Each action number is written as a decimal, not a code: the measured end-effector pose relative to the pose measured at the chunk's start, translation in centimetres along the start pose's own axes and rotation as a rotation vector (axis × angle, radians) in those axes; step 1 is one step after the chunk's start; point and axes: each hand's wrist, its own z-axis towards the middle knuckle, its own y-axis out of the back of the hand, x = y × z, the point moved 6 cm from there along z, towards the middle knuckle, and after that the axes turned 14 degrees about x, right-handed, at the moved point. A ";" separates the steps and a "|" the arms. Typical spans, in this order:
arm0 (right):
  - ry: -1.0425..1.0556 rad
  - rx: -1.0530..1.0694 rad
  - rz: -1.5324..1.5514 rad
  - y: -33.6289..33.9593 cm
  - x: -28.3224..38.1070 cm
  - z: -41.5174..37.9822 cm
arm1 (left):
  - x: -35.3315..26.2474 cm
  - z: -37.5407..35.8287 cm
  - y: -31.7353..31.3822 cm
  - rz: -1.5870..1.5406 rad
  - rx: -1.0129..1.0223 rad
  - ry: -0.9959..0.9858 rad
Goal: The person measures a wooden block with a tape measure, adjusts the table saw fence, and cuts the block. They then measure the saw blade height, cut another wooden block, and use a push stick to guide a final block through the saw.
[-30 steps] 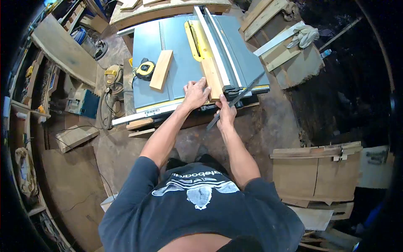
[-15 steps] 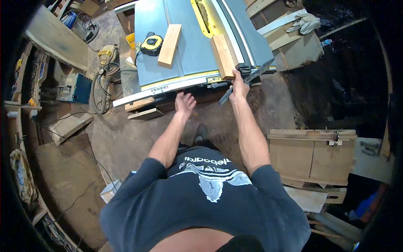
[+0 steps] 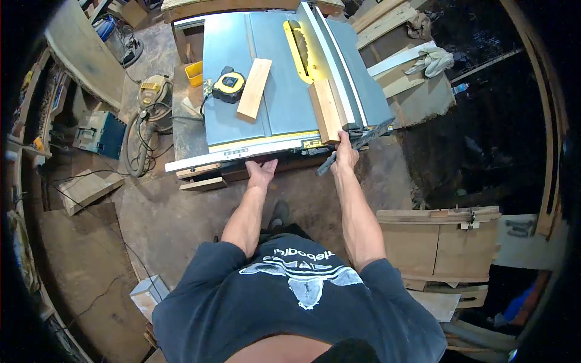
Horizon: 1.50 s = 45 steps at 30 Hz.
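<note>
Nearest the camera, low in the frame, is the person's dark T-shirt with a white print (image 3: 302,275), both bare forearms reaching up toward the middle. The left hand (image 3: 261,172) sits just below the front edge of the grey-topped table saw (image 3: 230,121), fingers spread and loosely open, holding nothing; whether it touches the pale front rail or something under it cannot be told. The right hand (image 3: 345,155), right of centre, has its fingers curled around the near end of a long dark metal bar (image 3: 357,145) that slants up to the right, while its fingertips press against the near end of the short thick block of pale wood (image 3: 327,110). That block lies on the table flat against the long light-grey rip fence (image 3: 339,72), its far end just short of the saw blade inside the yellow guard plate (image 3: 301,51).

Judging from this, the block is being set up for a cut along the fence. The next move would call for a steady feed with the block tight to the fence and fingers well clear of the blade.

Further left on the table lie a flat pale wooden offcut (image 3: 254,89) and, touching it, a yellow-and-black tape measure (image 3: 229,86).
</note>
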 end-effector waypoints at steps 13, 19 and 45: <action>0.001 0.005 -0.118 0.1 0.7 -0.7 | 0.9 2.0 1.1 -0.007 -0.040 0.008; 0.071 -0.010 -0.023 -0.2 0.3 -0.3 | 0.4 1.3 1.0 -0.012 -0.015 0.042; -0.074 -0.150 -0.023 -2.3 -0.7 0.5 | 0.3 1.9 0.1 -0.118 0.077 0.031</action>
